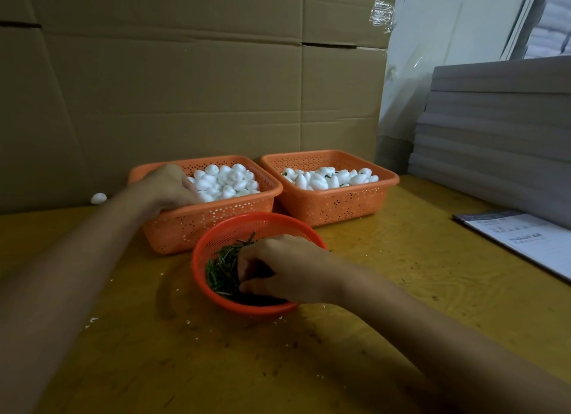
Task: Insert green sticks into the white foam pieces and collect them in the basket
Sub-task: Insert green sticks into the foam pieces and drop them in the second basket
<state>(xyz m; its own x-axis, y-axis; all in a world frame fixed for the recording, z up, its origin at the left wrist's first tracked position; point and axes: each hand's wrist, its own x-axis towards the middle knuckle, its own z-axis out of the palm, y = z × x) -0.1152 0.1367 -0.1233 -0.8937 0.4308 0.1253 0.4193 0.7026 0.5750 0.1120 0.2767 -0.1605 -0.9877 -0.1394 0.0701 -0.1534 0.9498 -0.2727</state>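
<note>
A round red-orange bowl (204, 253) holds a heap of short green sticks (221, 270). My right hand (278, 268) reaches into it, fingers curled down among the sticks; what the fingertips hold is hidden. Behind it, a left orange basket (213, 222) is full of plain white foam pieces (227, 182). My left hand (168, 186) is in that basket's left side, fingers curled down into the foam pieces. A right orange basket (333, 205) holds foam pieces with green sticks in them (327, 179).
One loose foam piece (99, 198) lies on the yellow wooden table (386, 277) at the far left, by the cardboard wall (191, 83). Stacked grey sheets (500, 142) and a printed paper (525, 240) occupy the right side. White crumbs dot the tabletop.
</note>
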